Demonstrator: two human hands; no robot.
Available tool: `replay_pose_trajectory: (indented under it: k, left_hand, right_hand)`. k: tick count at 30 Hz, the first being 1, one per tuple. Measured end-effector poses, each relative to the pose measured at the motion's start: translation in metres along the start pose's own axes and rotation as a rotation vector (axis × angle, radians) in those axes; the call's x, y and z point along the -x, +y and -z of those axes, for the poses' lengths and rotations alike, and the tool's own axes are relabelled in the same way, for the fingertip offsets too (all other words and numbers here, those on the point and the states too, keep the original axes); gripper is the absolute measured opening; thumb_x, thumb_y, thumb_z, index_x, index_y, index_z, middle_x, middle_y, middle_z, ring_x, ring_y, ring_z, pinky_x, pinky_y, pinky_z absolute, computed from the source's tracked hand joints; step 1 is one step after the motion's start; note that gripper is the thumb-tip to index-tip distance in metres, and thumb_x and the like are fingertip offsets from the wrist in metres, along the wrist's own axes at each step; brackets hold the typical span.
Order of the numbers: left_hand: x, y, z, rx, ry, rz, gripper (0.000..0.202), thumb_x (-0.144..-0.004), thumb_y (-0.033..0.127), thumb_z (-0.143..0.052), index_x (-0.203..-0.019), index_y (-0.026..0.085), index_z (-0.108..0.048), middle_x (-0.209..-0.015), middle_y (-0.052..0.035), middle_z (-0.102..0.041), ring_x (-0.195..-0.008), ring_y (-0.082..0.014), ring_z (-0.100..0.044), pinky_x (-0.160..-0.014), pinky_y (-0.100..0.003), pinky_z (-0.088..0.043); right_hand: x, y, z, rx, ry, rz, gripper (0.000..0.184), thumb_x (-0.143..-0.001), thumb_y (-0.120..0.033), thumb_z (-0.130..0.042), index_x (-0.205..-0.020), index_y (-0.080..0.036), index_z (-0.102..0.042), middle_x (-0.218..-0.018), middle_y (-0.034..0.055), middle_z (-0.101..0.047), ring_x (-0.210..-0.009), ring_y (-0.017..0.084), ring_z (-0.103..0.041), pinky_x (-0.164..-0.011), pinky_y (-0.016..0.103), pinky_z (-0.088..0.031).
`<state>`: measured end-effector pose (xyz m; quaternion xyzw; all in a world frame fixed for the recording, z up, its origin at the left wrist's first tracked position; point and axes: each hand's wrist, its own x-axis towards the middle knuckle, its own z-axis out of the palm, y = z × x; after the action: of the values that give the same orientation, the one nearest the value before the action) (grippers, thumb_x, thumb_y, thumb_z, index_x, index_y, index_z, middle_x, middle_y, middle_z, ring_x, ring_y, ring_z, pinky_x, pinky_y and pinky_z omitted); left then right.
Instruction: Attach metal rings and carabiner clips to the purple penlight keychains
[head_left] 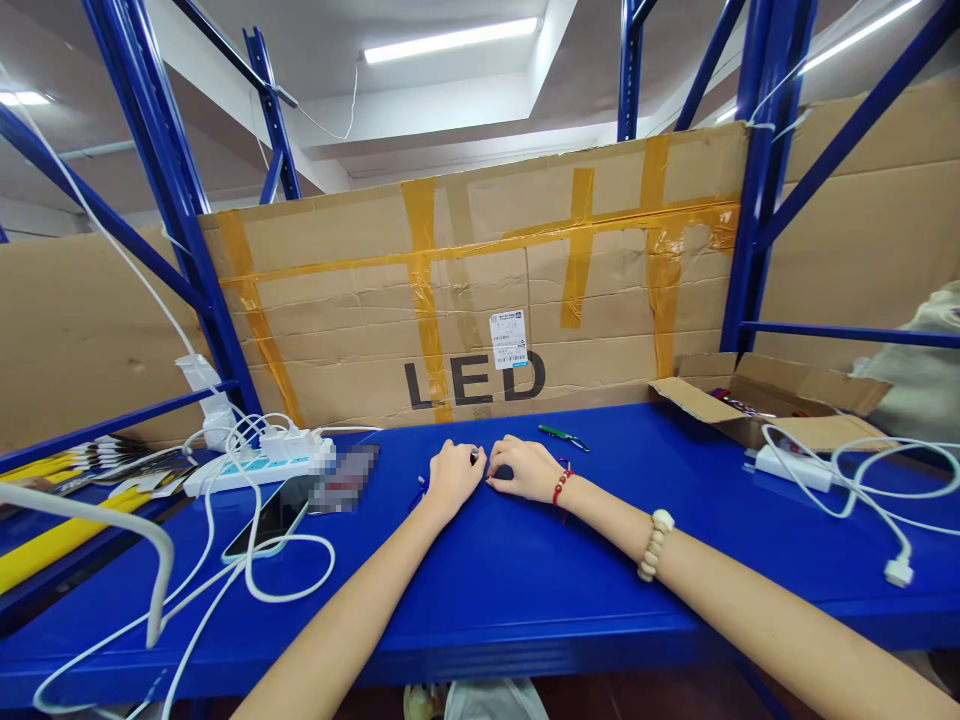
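Observation:
Both of my hands rest close together on the blue shelf top [510,570], near the cardboard wall. My left hand [452,474] has its fingers curled round a small dark object [475,455] that I cannot make out. My right hand [521,467] is also curled, its fingertips pinched toward the same small object. A red string bracelet [558,487] sits at my right wrist and a bead bracelet [655,545] further up the forearm. A blue pen-like item [420,485] pokes out beside my left hand.
Green-handled pliers [564,436] lie behind my right hand. A phone [270,520], a white power strip [251,468] and looping white cables [285,590] lie at the left. An open cardboard box [757,405] and another white strip with cable [795,465] sit at the right. A taped cardboard sheet marked LED [480,300] closes the back.

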<state>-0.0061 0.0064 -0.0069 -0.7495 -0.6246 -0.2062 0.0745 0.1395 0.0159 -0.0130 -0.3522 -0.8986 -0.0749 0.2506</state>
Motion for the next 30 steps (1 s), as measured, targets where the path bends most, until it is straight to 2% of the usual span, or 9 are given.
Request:
replay_pose_trajectory:
  k: [6,9,14,17,22,26,30]
  left_hand:
    - [0.002,0.001,0.004,0.009,-0.006,-0.023,0.039,-0.087,0.032,-0.031,-0.07,0.021,-0.065,-0.075,-0.0041,-0.066,-0.086,-0.0218,-0.053,-0.066,-0.028,-0.04]
    - [0.002,0.001,0.005,0.005,-0.027,-0.049,0.036,-0.086,0.03,-0.033,-0.072,0.021,-0.065,-0.077,-0.0045,-0.066,-0.087,-0.0218,-0.053,-0.067,-0.028,-0.04]
    - [0.002,0.002,0.005,0.0,-0.053,-0.063,0.027,-0.081,0.021,-0.039,-0.08,0.021,-0.066,-0.081,-0.0052,-0.066,-0.089,-0.0222,-0.053,-0.068,-0.028,-0.041]
    - [0.002,0.002,0.006,0.006,-0.058,-0.076,0.026,-0.079,0.019,-0.04,-0.081,0.021,-0.066,-0.083,-0.0045,-0.066,-0.089,-0.0222,-0.053,-0.068,-0.028,-0.041]
    - [0.002,0.001,0.005,0.022,-0.052,-0.082,0.025,-0.077,0.016,-0.041,-0.076,0.023,-0.065,-0.08,-0.0028,-0.067,-0.089,-0.0219,-0.053,-0.068,-0.028,-0.04]
    - [-0.002,-0.005,0.003,0.038,-0.022,-0.014,0.027,-0.082,0.025,-0.04,-0.075,0.022,-0.066,-0.079,-0.0042,-0.067,-0.088,-0.0222,-0.053,-0.068,-0.028,-0.041]
    - [-0.005,-0.012,0.001,0.065,0.057,0.107,0.041,-0.089,0.036,-0.027,-0.078,0.022,-0.064,-0.082,-0.005,-0.066,-0.09,-0.0224,-0.053,-0.07,-0.029,-0.04]
  right_hand:
    - [-0.001,0.004,0.008,0.009,0.391,0.011,0.009,-0.08,-0.023,-0.057,-0.078,-0.019,-0.064,-0.087,0.0036,-0.058,-0.079,0.015,-0.05,-0.065,0.025,-0.042]
    - [-0.002,0.003,0.011,-0.01,0.463,0.087,0.01,-0.081,-0.024,-0.056,-0.079,-0.019,-0.064,-0.086,0.004,-0.057,-0.078,0.014,-0.05,-0.063,0.024,-0.043]
    - [-0.003,-0.001,0.005,-0.009,0.454,0.218,0.014,-0.084,-0.026,-0.052,-0.078,-0.019,-0.063,-0.084,0.0041,-0.057,-0.074,0.014,-0.049,-0.063,0.025,-0.042]
    - [-0.003,-0.001,0.004,-0.022,0.421,0.195,0.014,-0.084,-0.026,-0.052,-0.078,-0.02,-0.063,-0.085,0.0041,-0.057,-0.075,0.014,-0.049,-0.064,0.025,-0.042]
    - [-0.001,-0.004,0.006,-0.03,0.293,0.104,0.011,-0.083,-0.026,-0.053,-0.081,-0.022,-0.063,-0.092,0.0041,-0.055,-0.083,0.015,-0.05,-0.067,0.024,-0.042]
    - [0.0,-0.007,0.006,-0.019,0.23,0.057,0.016,-0.082,-0.026,-0.052,-0.096,-0.022,-0.06,-0.099,0.0049,-0.053,-0.089,0.017,-0.049,-0.072,0.027,-0.043]
    - [0.001,-0.006,0.006,-0.036,0.191,0.04,0.027,-0.082,-0.025,-0.052,-0.108,-0.021,-0.054,-0.102,0.0053,-0.052,-0.093,0.018,-0.048,-0.077,0.029,-0.042]
